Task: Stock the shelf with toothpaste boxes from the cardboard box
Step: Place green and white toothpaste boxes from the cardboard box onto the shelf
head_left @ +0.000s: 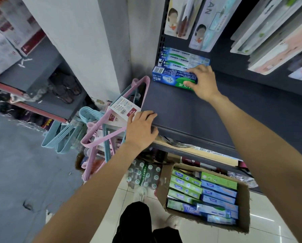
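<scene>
My right hand grips the right end of a blue and green toothpaste box, which lies on the dark grey shelf at its far left corner. Behind it, up to three similar toothpaste boxes lie stacked against the shelf's back. My left hand rests on the shelf's front edge, fingers curled over the lip. On the floor below stands the open cardboard box, filled with several green and blue toothpaste boxes.
Pink and blue plastic hangers hang beside the shelf's left end, with a pack of water bottles on the floor beneath. Carded toothbrush packs hang above the shelf. A grey pillar stands to the left.
</scene>
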{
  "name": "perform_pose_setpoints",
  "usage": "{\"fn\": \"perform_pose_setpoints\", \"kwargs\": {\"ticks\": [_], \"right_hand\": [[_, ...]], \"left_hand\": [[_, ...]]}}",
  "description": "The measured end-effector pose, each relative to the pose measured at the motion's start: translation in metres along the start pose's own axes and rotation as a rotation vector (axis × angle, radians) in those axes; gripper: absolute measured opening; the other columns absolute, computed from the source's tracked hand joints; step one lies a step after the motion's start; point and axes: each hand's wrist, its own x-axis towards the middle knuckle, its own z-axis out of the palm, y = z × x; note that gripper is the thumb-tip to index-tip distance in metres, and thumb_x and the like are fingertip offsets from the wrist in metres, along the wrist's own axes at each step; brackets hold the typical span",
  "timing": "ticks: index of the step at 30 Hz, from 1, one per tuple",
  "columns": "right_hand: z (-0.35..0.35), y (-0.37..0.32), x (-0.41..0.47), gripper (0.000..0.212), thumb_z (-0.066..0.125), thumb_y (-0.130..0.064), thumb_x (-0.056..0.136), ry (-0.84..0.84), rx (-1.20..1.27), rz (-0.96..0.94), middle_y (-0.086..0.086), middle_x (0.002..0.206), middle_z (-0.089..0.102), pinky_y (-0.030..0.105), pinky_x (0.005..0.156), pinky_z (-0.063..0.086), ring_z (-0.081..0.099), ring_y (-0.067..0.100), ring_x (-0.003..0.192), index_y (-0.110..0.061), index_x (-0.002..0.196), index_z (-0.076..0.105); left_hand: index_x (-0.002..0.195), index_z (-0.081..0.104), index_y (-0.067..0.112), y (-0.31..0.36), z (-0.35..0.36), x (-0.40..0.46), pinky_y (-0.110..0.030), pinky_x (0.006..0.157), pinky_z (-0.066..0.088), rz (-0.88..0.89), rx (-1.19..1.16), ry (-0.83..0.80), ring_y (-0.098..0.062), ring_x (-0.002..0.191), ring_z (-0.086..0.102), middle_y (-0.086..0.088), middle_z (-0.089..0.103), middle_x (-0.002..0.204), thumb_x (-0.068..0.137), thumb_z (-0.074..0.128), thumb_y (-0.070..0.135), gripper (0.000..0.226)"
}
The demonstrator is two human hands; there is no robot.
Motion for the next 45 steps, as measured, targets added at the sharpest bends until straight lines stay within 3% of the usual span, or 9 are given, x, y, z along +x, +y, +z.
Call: {"fn": "perform_pose_setpoints", "kwargs": {"ticks": [5,8,11,18,22,28,32,39,45], "right_hand": [[0.006,-0.01,-0.015,0.027,0.062,-0.028,0.091,-0.12,0.48,0.222,0.003,0.107,0.058,0.022,0.084,0.04,0.054,0.014,0.098,-0.013,0.113,0.062],[0.011,-0.029,-0.052,0.005,0.056,-0.013,0.093,-0.201,1.167,0.464,-0.004,0.079,0.069,0.022,0.073,0.049,0.062,0.007,0.072,-0.013,0.089,0.059],[0.023,-0.04,-0.087,0.013,0.05,-0.005,0.093,-0.369,1.529,0.546,0.008,0.095,0.069,0.034,0.089,0.05,0.065,0.018,0.087,-0.005,0.102,0.059],[0.014,0.008,-0.08,0.055,0.064,-0.004,0.086,0.13,1.272,0.531,0.009,0.132,0.053,0.027,0.079,0.053,0.06,0.02,0.105,-0.022,0.128,0.034],[0.025,0.025,-0.06,0.057,0.065,-0.006,0.085,0.179,0.999,0.547,0.002,0.121,0.055,0.031,0.085,0.055,0.06,0.023,0.107,-0.019,0.133,0.037],[0.028,0.03,-0.043,0.057,0.057,-0.013,0.09,0.26,0.936,0.671,0.005,0.121,0.047,0.033,0.109,0.037,0.051,0.017,0.114,-0.015,0.144,0.038],[0.02,0.024,-0.1,0.035,0.054,-0.003,0.091,0.263,0.903,0.529,0.003,0.121,0.06,0.019,0.097,0.044,0.056,0.009,0.103,-0.015,0.124,0.058],[0.023,0.054,-0.281,0.02,0.054,-0.011,0.094,0.047,0.565,0.217,-0.01,0.087,0.072,0.003,0.069,0.042,0.061,-0.01,0.077,-0.023,0.1,0.068],[0.094,0.177,-0.396,0.029,0.05,-0.021,0.095,-0.536,0.073,0.309,0.003,0.117,0.067,0.036,0.082,0.049,0.063,0.024,0.104,-0.022,0.121,0.061]], "left_hand": [[0.138,0.045,0.023,0.005,-0.006,0.002,-0.038,0.112,0.024,-0.056,-0.111,0.043,-0.018,0.127,0.043,0.004,0.051,0.138,0.092,0.05,0.04,0.049],[0.143,0.036,0.017,0.026,-0.021,0.015,-0.028,0.102,0.034,-0.319,-0.804,0.005,-0.015,0.122,0.05,0.0,0.053,0.134,0.09,0.059,0.039,0.062],[0.144,0.031,0.024,0.046,-0.027,0.03,-0.027,0.099,0.04,-0.362,-1.211,-0.152,-0.012,0.117,0.053,0.001,0.055,0.131,0.085,0.068,0.032,0.07],[0.141,0.041,0.032,0.015,-0.04,0.087,-0.038,0.104,0.037,0.146,-0.43,-0.228,-0.023,0.121,0.05,-0.005,0.054,0.134,0.083,0.07,0.023,0.066],[0.141,0.038,0.038,0.021,-0.051,0.14,-0.044,0.102,0.038,0.266,-0.106,-0.165,-0.027,0.123,0.041,-0.003,0.048,0.139,0.088,0.062,0.016,0.062],[0.136,0.048,0.015,0.027,-0.03,0.158,-0.048,0.095,0.047,0.105,-0.085,0.24,-0.039,0.137,0.025,-0.017,0.033,0.147,0.08,0.056,0.001,0.058],[0.12,0.06,0.014,0.037,-0.022,0.101,-0.048,0.092,0.045,0.049,-0.269,0.394,-0.032,0.113,0.052,-0.007,0.062,0.119,0.082,0.055,0.02,0.038],[0.101,0.063,0.025,0.104,0.014,-0.07,-0.024,0.054,0.043,0.059,-0.41,0.161,-0.012,0.058,0.062,0.011,0.063,0.064,0.085,0.043,0.042,0.031],[0.117,0.055,0.026,0.142,0.124,-0.147,-0.035,0.081,0.052,-0.027,0.06,-0.556,-0.025,0.103,0.061,0.001,0.066,0.11,0.088,0.05,0.039,0.032]]}}
